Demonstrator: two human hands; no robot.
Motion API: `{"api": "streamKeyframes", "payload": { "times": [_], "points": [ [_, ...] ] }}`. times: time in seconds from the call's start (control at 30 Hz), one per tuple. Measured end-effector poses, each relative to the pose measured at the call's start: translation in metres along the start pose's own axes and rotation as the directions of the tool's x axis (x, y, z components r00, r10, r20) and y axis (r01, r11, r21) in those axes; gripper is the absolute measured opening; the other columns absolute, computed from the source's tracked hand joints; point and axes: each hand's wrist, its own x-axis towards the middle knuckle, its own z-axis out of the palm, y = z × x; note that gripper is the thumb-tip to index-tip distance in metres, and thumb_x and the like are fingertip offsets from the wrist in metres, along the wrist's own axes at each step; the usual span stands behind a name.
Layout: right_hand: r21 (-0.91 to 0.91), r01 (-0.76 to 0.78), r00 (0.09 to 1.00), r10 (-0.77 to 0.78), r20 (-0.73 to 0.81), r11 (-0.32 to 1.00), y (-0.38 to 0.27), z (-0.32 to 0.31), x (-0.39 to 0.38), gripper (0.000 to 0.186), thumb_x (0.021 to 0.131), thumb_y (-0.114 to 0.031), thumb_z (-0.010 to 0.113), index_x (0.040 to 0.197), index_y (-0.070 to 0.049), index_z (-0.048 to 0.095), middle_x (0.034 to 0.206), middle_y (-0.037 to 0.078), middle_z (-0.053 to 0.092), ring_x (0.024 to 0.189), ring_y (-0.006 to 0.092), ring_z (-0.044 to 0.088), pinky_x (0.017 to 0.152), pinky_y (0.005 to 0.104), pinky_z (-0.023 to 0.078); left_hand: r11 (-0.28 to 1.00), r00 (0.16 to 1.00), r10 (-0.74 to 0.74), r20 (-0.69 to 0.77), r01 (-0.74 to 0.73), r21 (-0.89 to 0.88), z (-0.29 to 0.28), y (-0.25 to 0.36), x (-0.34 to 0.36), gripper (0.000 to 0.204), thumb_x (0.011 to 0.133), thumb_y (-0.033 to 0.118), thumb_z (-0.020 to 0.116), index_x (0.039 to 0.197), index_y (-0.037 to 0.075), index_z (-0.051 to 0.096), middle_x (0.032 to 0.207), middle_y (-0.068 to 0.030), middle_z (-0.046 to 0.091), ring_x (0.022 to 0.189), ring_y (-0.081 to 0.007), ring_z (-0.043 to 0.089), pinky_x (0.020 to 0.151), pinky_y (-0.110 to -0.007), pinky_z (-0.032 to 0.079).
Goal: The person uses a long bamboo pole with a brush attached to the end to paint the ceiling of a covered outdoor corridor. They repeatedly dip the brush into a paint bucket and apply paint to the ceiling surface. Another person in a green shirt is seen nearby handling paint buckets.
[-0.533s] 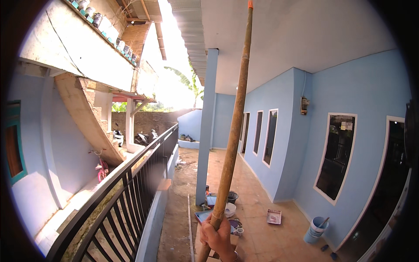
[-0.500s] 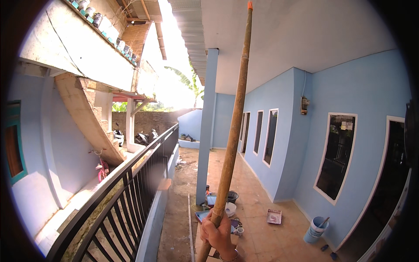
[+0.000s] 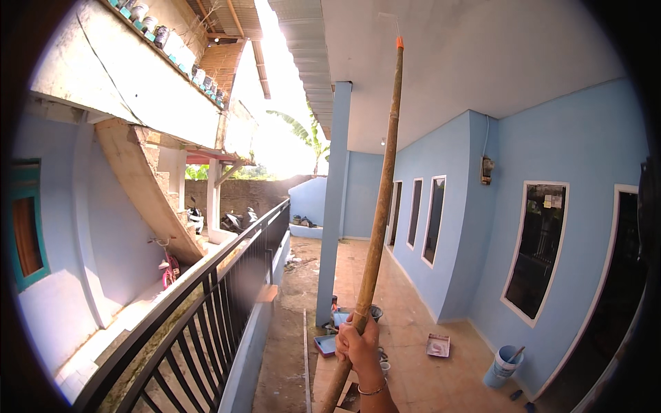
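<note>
My right hand (image 3: 358, 341), with a bracelet at the wrist, is wrapped round a long bamboo pole (image 3: 381, 206). The pole slants up from the lower edge toward the pale ceiling (image 3: 475, 48). At its top sits an orange handle end (image 3: 399, 43), from which a thin wire frame rises to a faint white paint roller (image 3: 387, 14) by the ceiling. Whether the roller touches the ceiling is hard to tell. My left hand is out of view.
A black railing (image 3: 227, 292) runs along the left, with a blue pillar (image 3: 334, 206) beyond. On the tiled floor stand a paint tray (image 3: 438, 345), a blue bucket (image 3: 502, 366) with a stick in it, and a blue tray (image 3: 325, 344). Blue walls with windows (image 3: 536, 251) line the right.
The pole's orange end sits lower in the picture, and the wire frame and roller now show above it. My hand has shifted slightly right and up. The whole view has moved a little.
</note>
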Motion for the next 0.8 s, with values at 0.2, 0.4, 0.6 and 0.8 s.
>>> {"api": "streamKeyframes", "payload": {
  "times": [0.2, 0.4, 0.6, 0.8],
  "points": [
    [-0.038, 0.005, 1.000, -0.006, -0.018, 0.999, -0.007, 0.004, -0.046, 0.017, 0.091, 0.000, 0.054, 0.098, -0.007, 0.040, 0.059, 0.000, 0.041, 0.040, 0.0083, 0.041, 0.036, 0.0284, 0.038, 0.997, 0.995, -0.077, 0.058, 0.077, 0.005, 0.000, -0.014, -0.026, 0.025, 0.088, 0.003, 0.063, 0.113, 0.002, 0.062, 0.075, -0.0306, 0.061, 0.071, -0.0497, 0.063, 0.057, -0.051, 0.048],
    [-0.121, 0.074, 0.995, -0.082, -0.061, 0.990, -0.021, 0.008, -0.057, 0.017, 0.092, 0.000, 0.055, 0.099, -0.005, 0.040, 0.060, 0.001, 0.042, 0.040, 0.0079, 0.040, 0.035, 0.0279, 0.038, 0.972, 0.983, -0.113, 0.144, 0.140, -0.191, -0.013, 0.023, -0.033, 0.026, 0.089, 0.003, 0.063, 0.115, 0.001, 0.061, 0.073, -0.0261, 0.063, 0.065, -0.0410, 0.067, 0.055, -0.047, 0.050],
    [-0.162, 0.045, 0.995, -0.059, -0.086, 0.986, -0.036, -0.010, -0.026, 0.016, 0.092, -0.001, 0.054, 0.100, -0.005, 0.041, 0.064, 0.001, 0.044, 0.041, 0.0075, 0.040, 0.035, 0.0273, 0.037, 0.988, 0.990, -0.050, 0.128, 0.068, -0.137, 0.015, 0.027, -0.010, 0.027, 0.092, 0.007, 0.063, 0.117, 0.000, 0.059, 0.074, -0.0265, 0.063, 0.064, -0.0434, 0.065, 0.055, -0.049, 0.049],
    [-0.119, 0.086, 0.995, -0.092, -0.049, 0.989, -0.049, -0.054, 0.055, 0.017, 0.091, -0.002, 0.055, 0.100, -0.007, 0.041, 0.062, 0.000, 0.042, 0.040, 0.0073, 0.039, 0.034, 0.0267, 0.036, 0.998, 0.993, 0.007, 0.121, 0.001, -0.061, 0.092, 0.006, 0.031, 0.029, 0.094, 0.012, 0.064, 0.120, -0.001, 0.057, 0.075, -0.0269, 0.063, 0.063, -0.0458, 0.063, 0.054, -0.052, 0.049]
  ]
}}
